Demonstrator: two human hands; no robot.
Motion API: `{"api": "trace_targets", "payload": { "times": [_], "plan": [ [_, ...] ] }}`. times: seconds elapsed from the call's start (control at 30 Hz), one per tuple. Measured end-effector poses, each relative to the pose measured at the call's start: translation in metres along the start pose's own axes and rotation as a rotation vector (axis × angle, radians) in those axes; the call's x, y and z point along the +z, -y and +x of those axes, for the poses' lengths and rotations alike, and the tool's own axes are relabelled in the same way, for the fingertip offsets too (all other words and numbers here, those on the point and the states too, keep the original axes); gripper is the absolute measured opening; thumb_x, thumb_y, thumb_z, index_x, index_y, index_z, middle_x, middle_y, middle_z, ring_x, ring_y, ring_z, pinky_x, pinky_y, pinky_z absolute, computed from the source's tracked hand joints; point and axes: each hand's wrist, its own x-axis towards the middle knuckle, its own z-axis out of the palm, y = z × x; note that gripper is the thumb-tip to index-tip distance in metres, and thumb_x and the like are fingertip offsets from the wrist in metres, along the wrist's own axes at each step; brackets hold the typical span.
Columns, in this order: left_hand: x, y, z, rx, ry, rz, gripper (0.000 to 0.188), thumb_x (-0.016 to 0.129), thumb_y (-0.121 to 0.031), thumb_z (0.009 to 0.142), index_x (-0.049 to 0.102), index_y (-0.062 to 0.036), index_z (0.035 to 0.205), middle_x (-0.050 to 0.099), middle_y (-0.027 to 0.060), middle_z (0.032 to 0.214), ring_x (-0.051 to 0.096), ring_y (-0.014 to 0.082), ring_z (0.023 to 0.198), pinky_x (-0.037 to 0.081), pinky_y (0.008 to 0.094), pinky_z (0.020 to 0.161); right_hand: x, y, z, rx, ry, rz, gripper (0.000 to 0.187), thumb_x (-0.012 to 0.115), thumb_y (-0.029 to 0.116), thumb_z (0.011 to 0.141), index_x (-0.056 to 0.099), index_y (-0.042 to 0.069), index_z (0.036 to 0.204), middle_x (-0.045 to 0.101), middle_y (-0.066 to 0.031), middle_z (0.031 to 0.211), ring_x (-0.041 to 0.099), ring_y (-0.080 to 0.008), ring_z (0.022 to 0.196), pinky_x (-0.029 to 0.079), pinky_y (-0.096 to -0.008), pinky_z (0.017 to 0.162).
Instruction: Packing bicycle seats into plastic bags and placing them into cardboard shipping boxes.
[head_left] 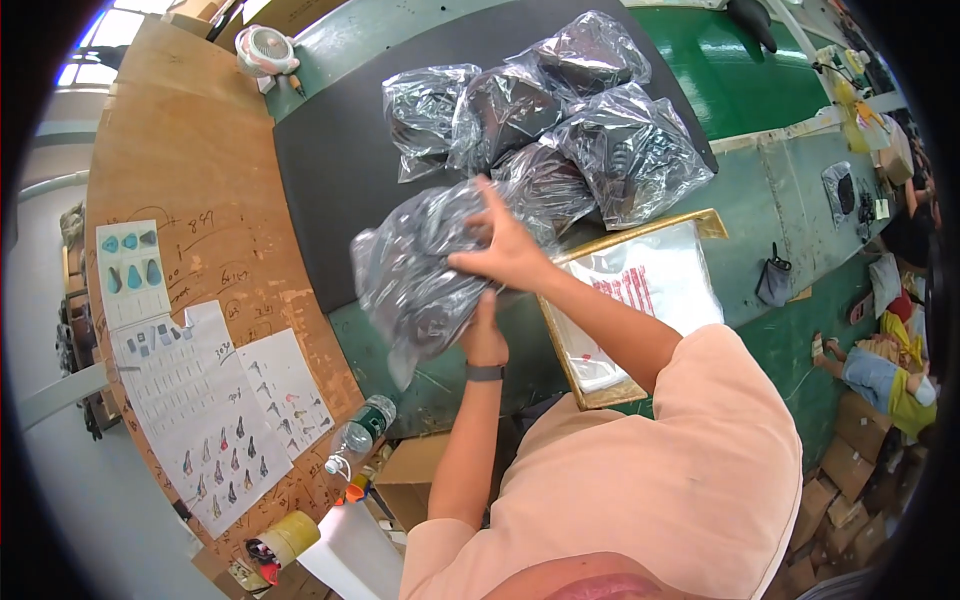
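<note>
A dark, bulky item in a clear plastic bag (415, 270) is held up in front of me, slightly blurred. The item's kind is hard to make out through the shiny film. My left hand (485, 338), with a dark band at the wrist, grips the bag from its lower near side; most of its fingers are hidden behind it. Spread against the bag's right side is my right hand (508, 243), with thumb and forefinger stretched apart. Several similar dark items in clear bags (510, 110) lie beyond on a black mat (325, 185).
A gold-edged tray (563, 350) of flat clear bags (645, 300) sits at the right. On the left, a wooden board (190, 130) bears picture sheets (215, 420). Nearby are a plastic bottle (362, 432), a small fan (266, 50) and a cardboard box (415, 475). People (880, 375) are far right.
</note>
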Motion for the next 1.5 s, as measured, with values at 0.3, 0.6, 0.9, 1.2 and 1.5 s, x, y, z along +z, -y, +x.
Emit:
{"api": "trace_targets", "payload": {
  "times": [0.3, 0.6, 0.9, 1.2, 1.5],
  "plan": [
    [-0.183, -0.082, -0.112, -0.061, -0.005, -0.44, 0.078, 0.067, -0.043, 0.096, 0.049, -0.0001, 0.158, 0.06, 0.0165, 0.155, 0.061, 0.0337, 0.138, 0.048, 0.0516, 0.119, -0.169, -0.051, 0.022, -0.215, -0.997, -0.533, 0.09, 0.086, 0.03, 0.092, 0.036, -0.001, 0.16, 0.063, -0.0231, 0.143, 0.066, -0.0363, 0.128, 0.054, -0.0445, 0.106],
    [-0.274, -0.052, -0.274, -0.181, -0.148, -0.753, 0.065, 0.065, -0.031, 0.103, 0.051, 0.0055, 0.155, 0.063, 0.016, 0.151, 0.063, 0.0298, 0.137, 0.048, 0.0494, 0.12, -0.414, -0.118, 0.121, 0.28, -0.806, -1.316, 0.062, 0.076, 0.048, 0.088, 0.073, -0.008, 0.115, 0.076, -0.0256, 0.119, 0.074, -0.038, 0.108, 0.055, -0.0519, 0.098],
    [-0.449, -0.027, -0.464, 0.013, -0.294, -0.071, 0.086, 0.087, -0.009, 0.076, 0.051, -0.0008, 0.154, 0.069, 0.0114, 0.143, 0.063, 0.0248, 0.133, 0.048, 0.0413, 0.117, -0.017, -0.022, -0.058, 0.221, -0.435, 0.18, 0.045, 0.069, 0.026, 0.097, 0.066, 0.001, 0.134, 0.066, -0.0174, 0.138, 0.064, -0.0301, 0.121, 0.056, -0.0441, 0.101],
    [-0.676, 0.079, -0.494, -0.22, -0.1, 0.765, 0.099, 0.088, -0.008, 0.068, 0.046, -0.0017, 0.157, 0.07, 0.0246, 0.137, 0.066, 0.0409, 0.13, 0.052, 0.0453, 0.109, 0.254, 0.037, -0.329, 0.098, 0.764, -0.44, 0.05, 0.067, 0.022, 0.097, 0.064, -0.001, 0.141, 0.066, -0.0168, 0.142, 0.064, -0.0287, 0.126, 0.055, -0.0423, 0.104],
    [-0.718, 0.374, -0.322, -0.043, -0.284, 1.493, 0.065, 0.08, -0.034, 0.087, 0.065, -0.0092, 0.145, 0.071, 0.0143, 0.142, 0.066, 0.035, 0.13, 0.049, 0.0493, 0.111, 0.517, -0.095, -0.417, 0.349, 1.349, -0.802, 0.06, 0.059, 0.012, 0.103, 0.05, 0.004, 0.162, 0.072, -0.0069, 0.111, 0.06, -0.0088, 0.087, 0.05, -0.0274, 0.077]
  ]
}}
